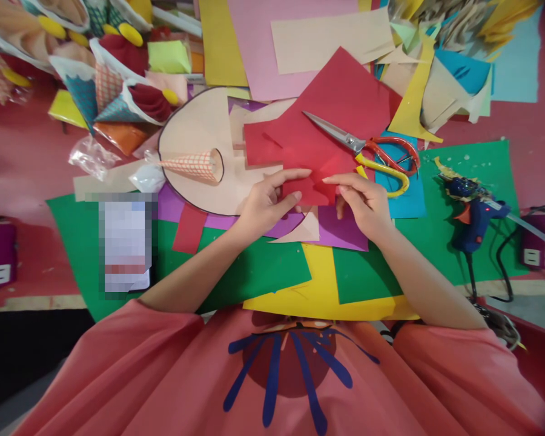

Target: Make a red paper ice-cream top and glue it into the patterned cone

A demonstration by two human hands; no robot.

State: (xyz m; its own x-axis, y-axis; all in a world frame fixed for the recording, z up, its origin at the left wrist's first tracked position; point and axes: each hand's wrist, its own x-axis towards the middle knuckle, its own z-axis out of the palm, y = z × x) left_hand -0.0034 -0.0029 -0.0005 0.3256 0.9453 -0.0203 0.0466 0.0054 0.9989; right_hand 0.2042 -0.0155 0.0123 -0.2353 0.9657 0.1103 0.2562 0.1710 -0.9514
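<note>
Head view. Landmark: the scissors (355,144), red and yellow handles, lying on the large red sheet (340,85), blades pointing away from the wearer and to the left, handles to the right.

Item: red paper piece (306,189), held on the near-left side of the scissors, between both hands.

Left hand (269,197): forearm angled inward and away from the body; index finger extended along the piece, thumb below it, other fingers curled beneath. Pinching the piece's left side.

Right hand (364,203): near the scissors' handles, on their near side; forearm angled inward from the right, wrist bent, index finger reaching left, thumb tucked under. Pinching the piece's right side. The two hands' fingertips are apart.

Left of the scissors: beige paper oval (186,130) with dark outline, bearing a checked cone (195,166); farther left and nearer the wearer, a phone (126,245), blurred.

Right of the scissors: blue glue gun (475,224) on green paper (490,163). Beyond them: beige strip (329,42) over pink paper (258,36).
</note>
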